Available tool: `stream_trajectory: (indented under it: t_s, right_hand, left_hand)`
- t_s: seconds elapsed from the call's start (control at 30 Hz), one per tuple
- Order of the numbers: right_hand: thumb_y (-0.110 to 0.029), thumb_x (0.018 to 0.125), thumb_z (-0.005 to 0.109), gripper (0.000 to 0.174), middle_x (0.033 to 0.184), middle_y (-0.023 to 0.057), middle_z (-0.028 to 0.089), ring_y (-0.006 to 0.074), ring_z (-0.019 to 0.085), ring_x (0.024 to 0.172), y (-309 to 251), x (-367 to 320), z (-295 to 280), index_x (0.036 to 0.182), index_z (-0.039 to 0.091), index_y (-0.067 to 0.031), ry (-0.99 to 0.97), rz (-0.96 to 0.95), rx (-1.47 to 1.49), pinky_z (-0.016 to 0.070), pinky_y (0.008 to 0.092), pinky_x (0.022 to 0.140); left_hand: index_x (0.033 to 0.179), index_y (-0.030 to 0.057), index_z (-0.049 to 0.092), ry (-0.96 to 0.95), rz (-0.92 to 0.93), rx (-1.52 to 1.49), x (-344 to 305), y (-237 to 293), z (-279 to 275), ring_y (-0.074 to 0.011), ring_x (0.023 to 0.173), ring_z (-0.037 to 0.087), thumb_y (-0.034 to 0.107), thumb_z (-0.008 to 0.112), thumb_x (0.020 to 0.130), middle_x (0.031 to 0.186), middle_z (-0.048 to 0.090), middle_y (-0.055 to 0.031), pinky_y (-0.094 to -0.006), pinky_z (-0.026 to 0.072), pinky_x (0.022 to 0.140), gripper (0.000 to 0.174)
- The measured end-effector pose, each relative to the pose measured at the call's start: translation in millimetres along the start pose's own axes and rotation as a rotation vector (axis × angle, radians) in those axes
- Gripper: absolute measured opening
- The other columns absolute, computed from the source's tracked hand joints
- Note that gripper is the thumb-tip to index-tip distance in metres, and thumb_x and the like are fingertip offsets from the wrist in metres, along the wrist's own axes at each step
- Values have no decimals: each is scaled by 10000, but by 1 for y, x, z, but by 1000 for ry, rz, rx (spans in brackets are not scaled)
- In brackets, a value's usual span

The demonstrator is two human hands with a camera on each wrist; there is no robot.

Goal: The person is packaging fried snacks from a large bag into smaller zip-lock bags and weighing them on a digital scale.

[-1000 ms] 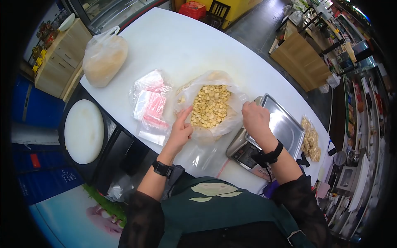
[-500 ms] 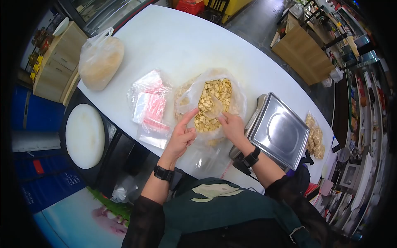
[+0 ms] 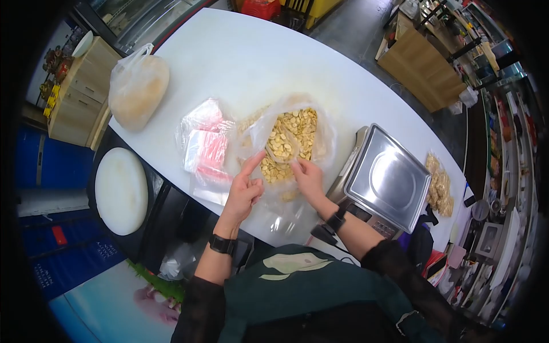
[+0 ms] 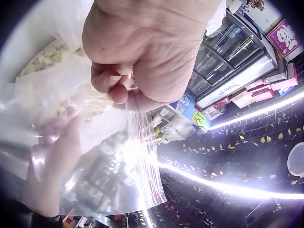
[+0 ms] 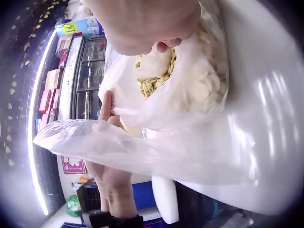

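An opened translucent bag [image 3: 326,137] of pale yellow slices [image 3: 306,127] lies on the white table. My right hand [image 3: 310,182] pinches the near rim of a small clear bowl [image 3: 281,146] with slices in it, over the bag's mouth. At the bag's left side is my left hand [image 3: 243,195], its index finger pointing out and the others curled. In the left wrist view the left hand [image 4: 142,47] grips a clear zip bag [image 4: 104,175] with a red line, hanging down. The right wrist view shows the right hand [image 5: 147,23] above the whitish bowl [image 5: 156,64].
Stacked zip bags [image 3: 207,150] lie left of the slices. A scale with a steel tray [image 3: 389,178] stands to the right, with a filled bag [image 3: 439,186] beyond it. At the far left are a knotted bag [image 3: 137,94] and a round white board [image 3: 121,191].
My right hand has moved left from beside the scale to the slices and now pinches the bowl, which has shifted slightly left since half a second ago. The left hand has barely moved.
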State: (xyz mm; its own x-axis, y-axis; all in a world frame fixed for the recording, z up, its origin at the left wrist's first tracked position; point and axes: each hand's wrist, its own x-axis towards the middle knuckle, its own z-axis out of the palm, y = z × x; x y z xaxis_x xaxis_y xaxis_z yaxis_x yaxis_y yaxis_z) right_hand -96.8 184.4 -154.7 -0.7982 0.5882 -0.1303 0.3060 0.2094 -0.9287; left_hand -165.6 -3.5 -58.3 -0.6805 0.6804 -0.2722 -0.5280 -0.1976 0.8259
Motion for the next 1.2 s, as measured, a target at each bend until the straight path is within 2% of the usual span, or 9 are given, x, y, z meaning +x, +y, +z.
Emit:
stream_trajectory:
  t_s: [0.2,0.27,0.4,0.47,0.67,0.77,0.9,1.07,1.2]
  right_hand:
    - [-203,864,655,253,589,-6,545,62,477,533,-7,-3,-9,973,658,26,-31,69,149,388,245,504]
    - [-199,869,654,260,589,-22,541,45,467,533,-4,-13,-13,984,655,33,-28,102,204,379,231,501]
    - [-163,880,643,268,626,-35,548,33,460,548,-7,-23,-23,1042,643,50,-66,108,287,378,210,502]
    - [-151,880,642,278,636,-33,551,34,461,551,-4,-30,-31,1070,635,52,-41,101,335,380,206,503]
    - [-138,881,643,296,651,-35,552,35,466,561,1,-42,-47,1096,617,64,-45,118,309,381,198,510]
    - [-130,887,636,284,651,-40,544,32,460,561,0,-47,-50,1092,617,66,-42,128,297,370,195,508]
    - [-115,889,633,279,647,-43,534,27,452,559,0,-52,-52,1097,614,69,-76,117,325,358,191,502]
    - [-137,921,595,223,627,-33,520,28,429,525,10,-56,-50,1065,620,32,-56,83,351,321,188,464]
    - [-126,919,597,222,638,-28,529,33,438,531,11,-58,-54,1074,617,31,-35,101,388,332,186,466]
  left_hand:
    - [1388,96,422,139,78,341,-1,-6,-1,-63,559,427,-114,464,710,1410,339,-55,-208,374,478,711]
    - [1228,73,523,389,392,999,-8,-13,-1,-109,565,467,-95,482,720,1284,488,-96,-255,409,499,537]
    - [1007,35,546,340,237,1022,-30,-27,5,-154,565,497,-80,534,713,1042,618,-109,-272,434,540,316]
    - [887,23,533,74,183,866,-37,-37,7,-98,596,522,-77,563,709,918,662,-86,-239,435,570,206]
    - [807,26,517,-131,35,339,-50,-35,23,-14,663,498,-70,545,793,968,683,-117,-194,439,598,101]
    - [833,15,526,-109,97,180,-53,-34,27,-27,689,520,-60,527,822,948,688,-139,-196,452,621,76]
    - [795,20,568,-92,149,296,-56,-34,21,-40,697,534,-87,526,765,979,686,-146,-196,444,621,119]
    - [700,6,607,-65,447,819,-58,-31,15,-155,686,620,-118,512,699,1006,676,-174,-252,473,619,156]
    - [737,7,635,-29,456,946,-60,-38,11,-209,701,638,-111,521,707,1064,662,-145,-274,487,633,167]
